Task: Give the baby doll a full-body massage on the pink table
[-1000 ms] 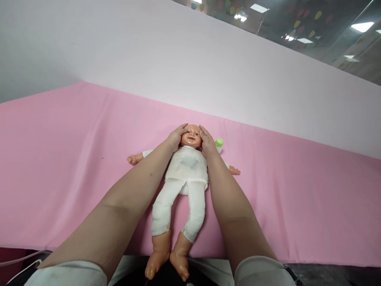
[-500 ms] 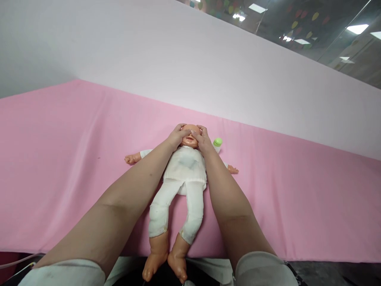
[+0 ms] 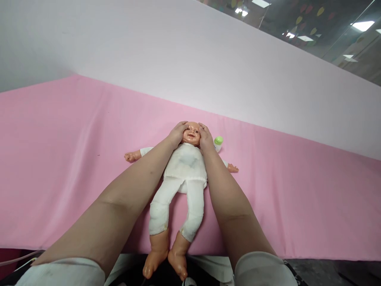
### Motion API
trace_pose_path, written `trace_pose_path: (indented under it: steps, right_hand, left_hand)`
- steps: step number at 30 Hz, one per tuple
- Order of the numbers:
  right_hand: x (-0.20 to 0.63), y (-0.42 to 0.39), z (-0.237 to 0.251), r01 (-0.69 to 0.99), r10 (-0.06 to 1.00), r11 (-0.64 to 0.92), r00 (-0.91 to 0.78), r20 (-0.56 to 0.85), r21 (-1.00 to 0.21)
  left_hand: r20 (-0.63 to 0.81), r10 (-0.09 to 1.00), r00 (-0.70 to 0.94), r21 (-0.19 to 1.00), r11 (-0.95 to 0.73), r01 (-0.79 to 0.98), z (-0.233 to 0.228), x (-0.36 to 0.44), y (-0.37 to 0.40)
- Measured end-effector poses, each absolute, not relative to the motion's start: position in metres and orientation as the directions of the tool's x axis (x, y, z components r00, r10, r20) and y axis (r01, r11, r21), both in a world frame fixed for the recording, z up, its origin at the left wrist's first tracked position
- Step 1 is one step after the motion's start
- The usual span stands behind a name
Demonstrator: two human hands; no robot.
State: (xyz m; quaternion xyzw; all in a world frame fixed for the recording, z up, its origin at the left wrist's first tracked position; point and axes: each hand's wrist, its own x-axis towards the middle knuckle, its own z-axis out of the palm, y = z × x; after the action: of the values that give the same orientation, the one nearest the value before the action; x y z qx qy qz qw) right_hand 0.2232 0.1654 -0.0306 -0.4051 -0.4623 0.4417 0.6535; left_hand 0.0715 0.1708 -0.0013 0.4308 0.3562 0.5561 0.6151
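Pink cloth (image 3: 74, 151) covers the table from edge to edge, and a pale wall (image 3: 178, 59) rises behind it, with a glass panel (image 3: 327, 35) reflecting ceiling lights at about 1 o'clock in the view.

At the middle of the cloth both hands meet on the head of a baby doll (image 3: 186, 167). The left hand (image 3: 177, 134) cups the doll's head from 9 o'clock, fingers curled over the temple and brow; its grip is loosely clasped against the head, not clenched. The right hand (image 3: 205, 139) presses the other side from 3 o'clock, fingers spread upward along the cheek and temple, likewise resting on the head. The doll's face shows between the two hands.

Outward from there, the doll lies on its back, head toward 12 o'clock and bare feet toward 6 o'clock, where they hang past the near table edge. It wears a white top and white trousers. Its arms stretch out sideways, one small hand at 9 o'clock, the other at 3 o'clock, each partly crossed by the person's forearms.

Just beside the right hand, at 2 o'clock from the doll's head, stands a small bottle with a green cap (image 3: 218, 141). White sleeves (image 3: 262, 270) show at the bottom of the view.
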Motion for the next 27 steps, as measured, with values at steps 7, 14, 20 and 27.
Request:
trace_pose_path:
  steps: [7,14,20,27]
  right_hand:
    - [0.233,0.16,-0.031,-0.427,0.984,0.172,0.035,0.175,-0.888]
    - [0.223,0.153,-0.024,-0.242,0.968,0.247,0.097,0.23,-0.938]
    - [0.219,0.158,-0.024,-0.028,0.95,0.263,0.184,0.253,-0.965]
    - [0.218,0.162,-0.027,0.02,0.939,0.257,0.231,0.254,-0.966]
  left_hand:
    - [-0.025,0.982,0.185,0.856,0.116,-0.504,0.002,0.062,0.162]
    - [0.046,0.978,0.203,0.902,0.046,-0.429,0.004,0.065,0.159]
    - [0.007,0.984,0.179,0.944,0.053,-0.325,0.007,0.067,0.162]
    - [0.047,0.987,0.156,0.931,0.013,-0.366,0.002,0.072,0.169]
